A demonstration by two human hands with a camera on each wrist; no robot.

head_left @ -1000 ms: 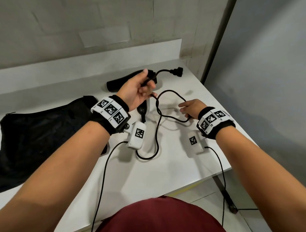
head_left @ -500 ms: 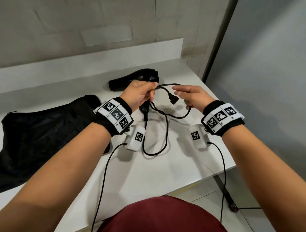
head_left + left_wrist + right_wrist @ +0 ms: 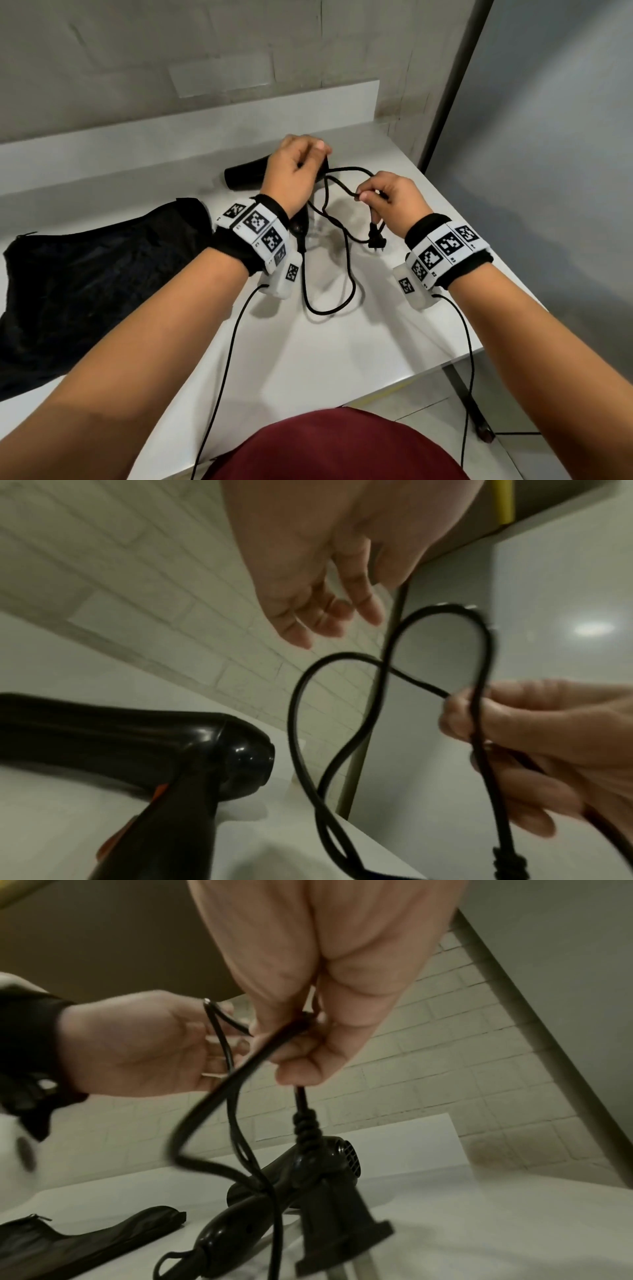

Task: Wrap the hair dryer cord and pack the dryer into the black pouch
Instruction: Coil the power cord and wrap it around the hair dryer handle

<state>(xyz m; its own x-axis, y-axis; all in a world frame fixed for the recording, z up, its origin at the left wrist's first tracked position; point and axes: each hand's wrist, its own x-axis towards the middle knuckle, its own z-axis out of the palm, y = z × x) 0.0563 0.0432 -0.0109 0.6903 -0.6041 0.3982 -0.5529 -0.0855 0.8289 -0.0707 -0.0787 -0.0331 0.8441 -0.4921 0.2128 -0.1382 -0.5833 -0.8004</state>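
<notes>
White table (image 3: 308,359): right hand (image 3: 390,202) pinches cord (image 3: 293,723) near right edge.

Glossy plastic dryer (image 3: 103,731), matt cloth pouch (image 3: 85,274) — smooth table (image 3: 325,359)

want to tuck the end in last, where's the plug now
Head view: the plug hangs from the cord just below the right hand, above the table, right of the dryer.
</notes>
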